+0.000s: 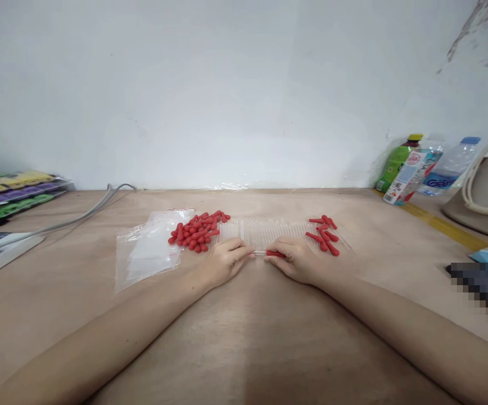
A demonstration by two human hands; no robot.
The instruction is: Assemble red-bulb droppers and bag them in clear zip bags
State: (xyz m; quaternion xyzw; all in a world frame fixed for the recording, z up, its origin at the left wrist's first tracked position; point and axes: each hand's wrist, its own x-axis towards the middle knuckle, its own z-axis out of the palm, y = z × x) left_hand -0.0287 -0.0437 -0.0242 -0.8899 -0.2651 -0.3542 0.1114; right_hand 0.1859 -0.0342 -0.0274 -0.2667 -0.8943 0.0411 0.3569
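My left hand (228, 260) pinches a thin clear tube (260, 252) between thumb and fingers. The tube's right end meets a red rubber bulb (276, 254), which my right hand (293, 259) grips; how far the tube goes in is hidden. Just behind both hands lies a row of clear tubes (269, 229). A heap of red rubber bulbs (197, 230) sits beyond my left hand. Past my right hand lie several more red bulbs (324, 233), long and narrow at one end; whether tubes are fitted in them cannot be made out.
Clear plastic bags (151, 242) lie left of the heap. A grey cable (87, 212) crosses to a white box (3, 256), near colourful packs (16, 194). On the right stand a green bottle (398, 163), a carton (412, 175), a water bottle (450, 169) and a beige bag (486, 191).
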